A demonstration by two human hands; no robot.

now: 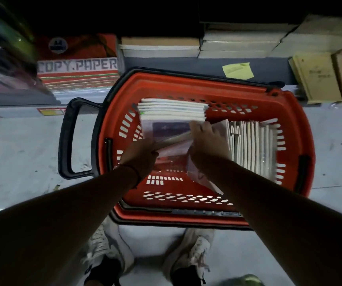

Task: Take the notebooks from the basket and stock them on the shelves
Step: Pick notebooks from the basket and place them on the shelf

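Inside the basket (207,83), left hand (143,155) and right hand (209,141) grip one notebook (174,139).

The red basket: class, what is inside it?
Inside the red basket: notebooks on edge at right, a stack at back, some held by both hands. Its floor beneath them is hidden.

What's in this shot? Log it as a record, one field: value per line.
container: red basket on the floor
left hand: grips a notebook by its edge
right hand: holds the same notebook
back group: notebooks stacked at the far wall
right group: notebooks standing on edge
basket handle: black pull handle sticking out left
shelf: copy paper ream, paper stacks, yellow note
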